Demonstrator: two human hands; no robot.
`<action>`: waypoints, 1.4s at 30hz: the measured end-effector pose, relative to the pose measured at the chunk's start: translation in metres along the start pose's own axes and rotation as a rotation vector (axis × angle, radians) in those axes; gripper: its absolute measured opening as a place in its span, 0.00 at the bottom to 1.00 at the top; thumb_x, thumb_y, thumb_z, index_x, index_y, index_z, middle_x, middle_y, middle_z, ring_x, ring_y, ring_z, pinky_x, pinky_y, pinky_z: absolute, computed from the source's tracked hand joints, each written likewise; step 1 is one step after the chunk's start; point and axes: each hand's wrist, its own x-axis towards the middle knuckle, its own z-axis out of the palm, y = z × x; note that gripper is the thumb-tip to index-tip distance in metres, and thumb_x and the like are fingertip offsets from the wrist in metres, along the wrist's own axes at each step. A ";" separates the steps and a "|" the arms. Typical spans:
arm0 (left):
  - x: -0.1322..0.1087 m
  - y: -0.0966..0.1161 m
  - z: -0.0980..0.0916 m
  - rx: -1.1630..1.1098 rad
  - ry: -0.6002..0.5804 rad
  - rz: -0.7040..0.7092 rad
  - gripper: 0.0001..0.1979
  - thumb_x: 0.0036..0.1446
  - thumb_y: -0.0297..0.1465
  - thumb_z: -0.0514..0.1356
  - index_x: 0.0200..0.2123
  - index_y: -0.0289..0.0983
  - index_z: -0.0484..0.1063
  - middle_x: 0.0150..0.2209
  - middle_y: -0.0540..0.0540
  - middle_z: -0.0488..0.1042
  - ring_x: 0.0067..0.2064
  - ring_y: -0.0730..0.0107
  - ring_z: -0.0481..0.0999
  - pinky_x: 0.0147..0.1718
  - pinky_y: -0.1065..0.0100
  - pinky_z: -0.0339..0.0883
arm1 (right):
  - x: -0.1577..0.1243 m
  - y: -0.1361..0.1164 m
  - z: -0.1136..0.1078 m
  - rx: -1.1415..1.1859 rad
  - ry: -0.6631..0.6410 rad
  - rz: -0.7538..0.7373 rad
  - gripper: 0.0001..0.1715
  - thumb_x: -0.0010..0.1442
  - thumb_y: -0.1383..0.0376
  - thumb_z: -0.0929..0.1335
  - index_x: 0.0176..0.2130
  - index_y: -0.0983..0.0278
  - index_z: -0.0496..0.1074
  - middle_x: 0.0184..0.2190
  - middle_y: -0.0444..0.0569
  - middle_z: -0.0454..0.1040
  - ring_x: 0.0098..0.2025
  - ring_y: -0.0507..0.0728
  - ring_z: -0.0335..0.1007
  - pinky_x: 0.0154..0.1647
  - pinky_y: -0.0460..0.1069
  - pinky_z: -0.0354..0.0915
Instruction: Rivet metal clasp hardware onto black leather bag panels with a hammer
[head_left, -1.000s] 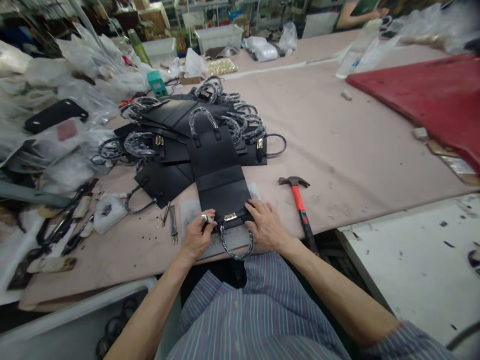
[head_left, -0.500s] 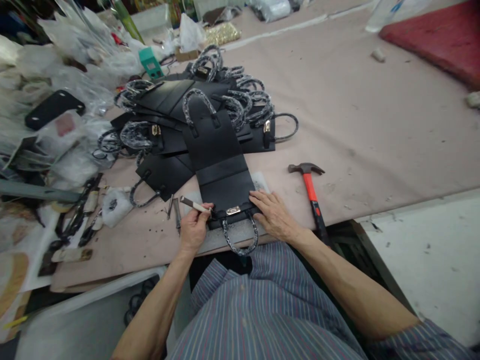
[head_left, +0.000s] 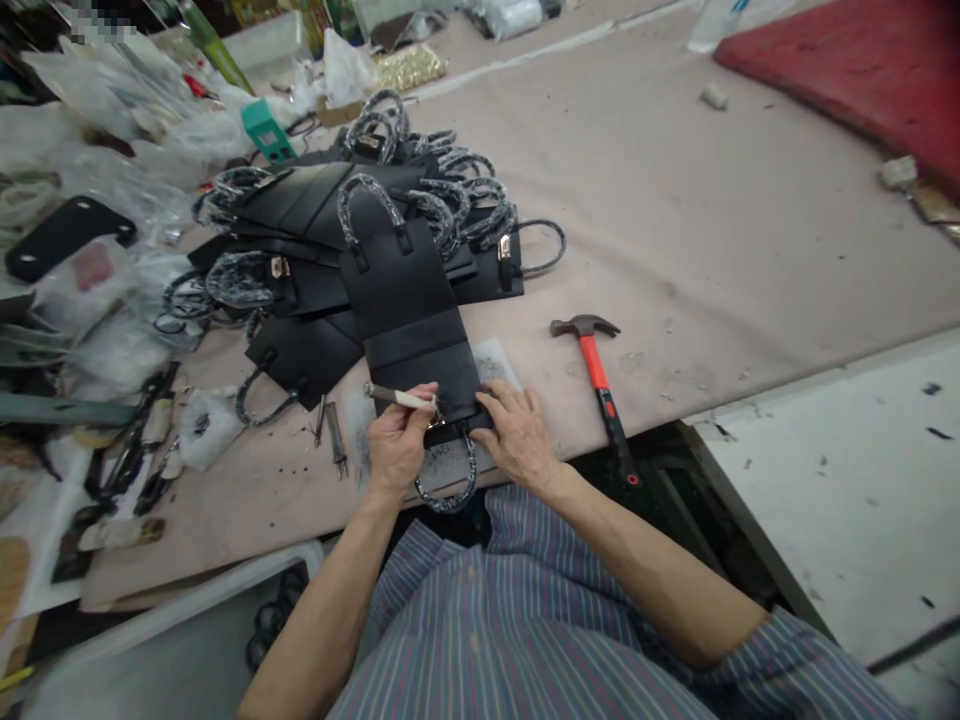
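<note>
Left hand (head_left: 396,447): our fingers closed around a pen-like tool (head_left: 397,397).
Black bag (head_left: 405,290): flat beneath our left grip, reaching away.
Right hand (head_left: 521,437): ours open, fingertips resting on the bag's edge.
Hammer (head_left: 604,398): right of our hands.

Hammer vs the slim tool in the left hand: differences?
The hammer lies on the table, handle end past the edge; the slim tool is in the left hand.
The hammer is bigger, with a claw head; the slim tool is rod-like.
The hammer's handle is red-black; the slim tool is partly pale.
Both are elongated.
</note>
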 end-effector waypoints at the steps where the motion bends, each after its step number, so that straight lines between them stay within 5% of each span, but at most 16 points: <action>1: 0.002 0.001 0.008 -0.001 -0.028 -0.002 0.11 0.60 0.38 0.66 0.39 0.37 0.80 0.50 0.40 0.81 0.53 0.57 0.80 0.53 0.59 0.75 | 0.000 0.000 0.000 0.008 0.009 0.014 0.26 0.65 0.63 0.68 0.61 0.61 0.68 0.67 0.59 0.63 0.69 0.68 0.57 0.68 0.72 0.49; 5: 0.007 -0.002 0.022 0.028 -0.079 0.059 0.08 0.58 0.36 0.67 0.37 0.37 0.80 0.46 0.42 0.81 0.50 0.60 0.80 0.52 0.58 0.75 | 0.004 0.008 -0.007 0.061 0.004 -0.015 0.28 0.61 0.62 0.70 0.60 0.62 0.69 0.65 0.58 0.66 0.65 0.69 0.60 0.65 0.68 0.56; 14: 0.002 -0.012 0.019 0.035 -0.081 0.064 0.06 0.56 0.33 0.69 0.35 0.36 0.80 0.42 0.42 0.83 0.47 0.59 0.83 0.54 0.54 0.75 | 0.008 0.025 -0.011 0.167 0.019 -0.092 0.24 0.60 0.63 0.71 0.56 0.62 0.72 0.60 0.56 0.71 0.59 0.67 0.64 0.60 0.64 0.60; 42: 0.000 -0.019 0.021 0.144 -0.150 0.123 0.04 0.61 0.31 0.67 0.40 0.40 0.80 0.47 0.44 0.83 0.49 0.59 0.83 0.56 0.53 0.76 | 0.013 0.029 -0.007 0.230 0.040 -0.108 0.20 0.61 0.59 0.69 0.52 0.62 0.72 0.58 0.57 0.70 0.62 0.68 0.62 0.63 0.64 0.60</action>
